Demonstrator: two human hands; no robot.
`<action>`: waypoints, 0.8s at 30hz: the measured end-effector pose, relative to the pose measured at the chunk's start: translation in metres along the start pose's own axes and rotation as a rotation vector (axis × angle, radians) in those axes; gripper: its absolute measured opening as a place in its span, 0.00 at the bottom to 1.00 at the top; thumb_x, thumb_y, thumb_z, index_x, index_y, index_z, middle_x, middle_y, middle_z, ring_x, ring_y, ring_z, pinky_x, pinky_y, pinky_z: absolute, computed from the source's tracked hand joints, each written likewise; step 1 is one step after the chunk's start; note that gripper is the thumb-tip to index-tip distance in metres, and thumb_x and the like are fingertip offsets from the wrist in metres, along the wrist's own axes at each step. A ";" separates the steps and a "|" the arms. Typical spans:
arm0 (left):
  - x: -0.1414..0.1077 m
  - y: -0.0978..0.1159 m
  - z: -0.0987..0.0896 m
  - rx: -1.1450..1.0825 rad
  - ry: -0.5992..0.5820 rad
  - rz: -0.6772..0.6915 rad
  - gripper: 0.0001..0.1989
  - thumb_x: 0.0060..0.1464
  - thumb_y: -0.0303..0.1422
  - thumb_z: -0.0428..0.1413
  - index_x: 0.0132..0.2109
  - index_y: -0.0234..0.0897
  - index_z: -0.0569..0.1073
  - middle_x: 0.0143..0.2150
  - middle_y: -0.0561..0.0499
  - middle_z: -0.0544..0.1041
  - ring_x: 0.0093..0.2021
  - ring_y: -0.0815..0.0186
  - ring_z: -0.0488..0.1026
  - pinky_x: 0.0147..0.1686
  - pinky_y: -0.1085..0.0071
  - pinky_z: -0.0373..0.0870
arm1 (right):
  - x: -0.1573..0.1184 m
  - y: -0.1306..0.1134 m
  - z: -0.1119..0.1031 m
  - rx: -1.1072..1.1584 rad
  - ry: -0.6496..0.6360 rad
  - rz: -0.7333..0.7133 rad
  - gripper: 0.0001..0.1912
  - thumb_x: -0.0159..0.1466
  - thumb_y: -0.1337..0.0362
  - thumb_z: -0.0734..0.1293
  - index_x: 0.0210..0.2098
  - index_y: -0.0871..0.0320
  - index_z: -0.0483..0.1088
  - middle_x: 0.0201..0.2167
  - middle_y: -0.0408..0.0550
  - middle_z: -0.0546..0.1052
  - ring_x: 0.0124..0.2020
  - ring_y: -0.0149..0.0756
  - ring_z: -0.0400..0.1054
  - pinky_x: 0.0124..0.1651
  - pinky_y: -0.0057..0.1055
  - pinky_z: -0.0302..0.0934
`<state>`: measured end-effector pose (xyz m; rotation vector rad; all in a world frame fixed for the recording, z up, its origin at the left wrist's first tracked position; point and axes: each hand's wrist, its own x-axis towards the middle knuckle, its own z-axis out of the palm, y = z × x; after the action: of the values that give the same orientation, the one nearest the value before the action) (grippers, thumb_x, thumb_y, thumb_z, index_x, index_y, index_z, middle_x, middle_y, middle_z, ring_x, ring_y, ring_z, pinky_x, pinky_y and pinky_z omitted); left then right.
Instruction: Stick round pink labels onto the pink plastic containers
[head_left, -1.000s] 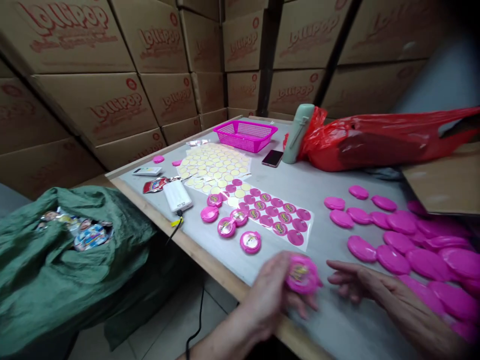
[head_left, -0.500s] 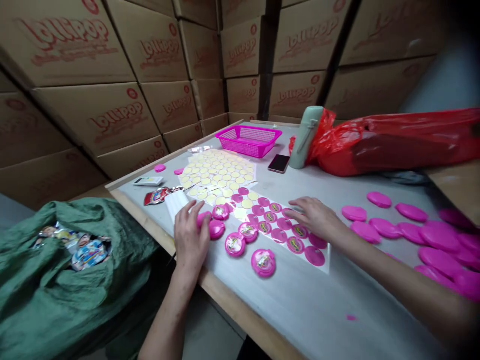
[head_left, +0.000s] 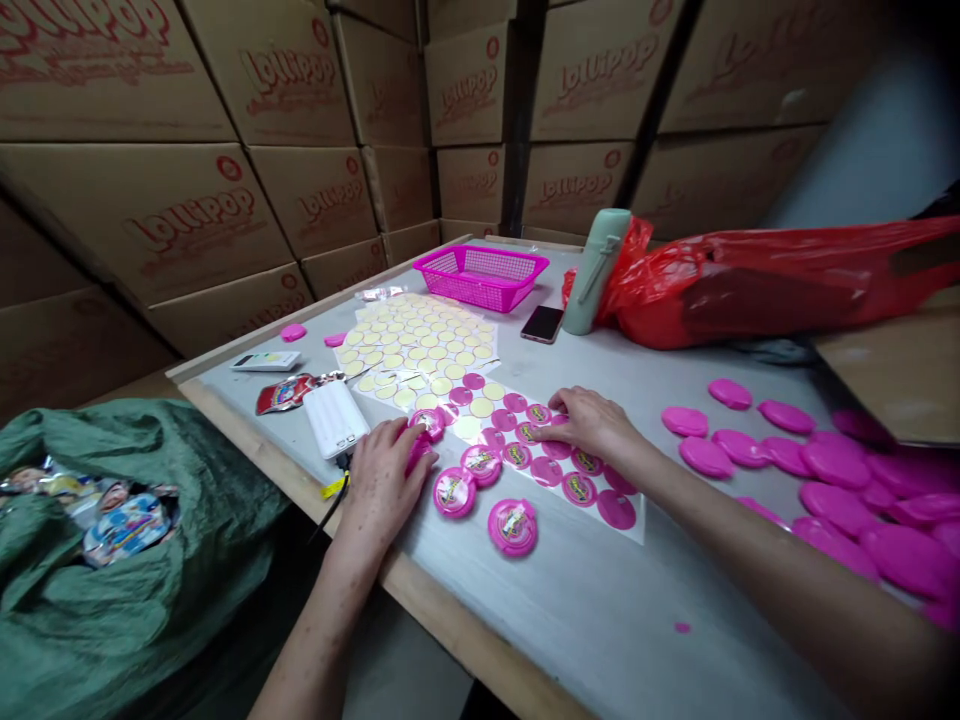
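My left hand [head_left: 386, 480] rests near the table's front edge, its fingers curled over a pink round case [head_left: 420, 452] that they partly hide. Labelled pink cases lie to its right: one pair [head_left: 454, 492] touching each other, and a single case [head_left: 513, 527] closer to me. Over a sheet of round pink stickers [head_left: 546, 470], my right hand [head_left: 592, 420] reaches in from the right. Its thumb and forefinger are apart, with their tips at the stickers on the sheet's upper part. Pale yellow circles show where the sheet has no pink stickers.
Yellow-circled backing sheets [head_left: 420, 340], a pink basket [head_left: 480, 280], phone [head_left: 542, 323], green bottle [head_left: 598, 275] and red bag [head_left: 697, 300] sit farther back. A white power bank [head_left: 335, 418] is left; plain pink cases [head_left: 832, 460] pile right. Lollipop cartons [head_left: 180, 220] surround the table.
My right hand has shifted left over the sticker sheet, its thumb now stretched apart from the forefinger. My left hand stays at the pink case. The view has turned slightly right.
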<state>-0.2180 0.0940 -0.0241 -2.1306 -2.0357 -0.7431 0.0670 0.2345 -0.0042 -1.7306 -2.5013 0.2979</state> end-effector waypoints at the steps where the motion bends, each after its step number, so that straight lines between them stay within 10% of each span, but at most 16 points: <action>1: 0.000 0.000 0.000 0.009 0.002 0.009 0.18 0.65 0.40 0.52 0.57 0.38 0.74 0.58 0.39 0.74 0.58 0.49 0.70 0.56 0.50 0.67 | 0.000 -0.001 0.000 0.003 -0.015 0.008 0.17 0.70 0.58 0.67 0.55 0.57 0.70 0.55 0.53 0.74 0.51 0.43 0.72 0.52 0.47 0.69; 9: -0.001 0.002 -0.001 0.042 0.044 0.041 0.19 0.65 0.39 0.51 0.57 0.34 0.74 0.57 0.37 0.75 0.57 0.48 0.72 0.55 0.50 0.69 | -0.016 0.043 -0.026 0.125 -0.130 0.105 0.16 0.71 0.58 0.66 0.56 0.56 0.71 0.56 0.53 0.74 0.50 0.41 0.73 0.51 0.45 0.71; 13: -0.001 0.003 0.000 0.023 0.068 0.018 0.22 0.65 0.40 0.51 0.59 0.32 0.73 0.58 0.35 0.73 0.59 0.46 0.70 0.57 0.48 0.67 | 0.020 0.063 -0.051 0.216 -0.041 0.205 0.18 0.70 0.58 0.67 0.57 0.58 0.69 0.55 0.53 0.74 0.50 0.43 0.73 0.50 0.46 0.71; 24: -0.016 -0.011 0.012 -0.124 0.119 -0.097 0.22 0.63 0.43 0.54 0.62 0.46 0.71 0.66 0.43 0.70 0.66 0.48 0.66 0.60 0.43 0.69 | 0.190 -0.039 0.007 0.392 0.483 0.542 0.19 0.70 0.58 0.68 0.58 0.58 0.69 0.56 0.53 0.73 0.51 0.44 0.73 0.51 0.47 0.71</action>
<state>-0.2254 0.0857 -0.0438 -2.0067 -2.0941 -1.0093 -0.0374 0.3975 -0.0108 -1.9740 -1.5075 0.3255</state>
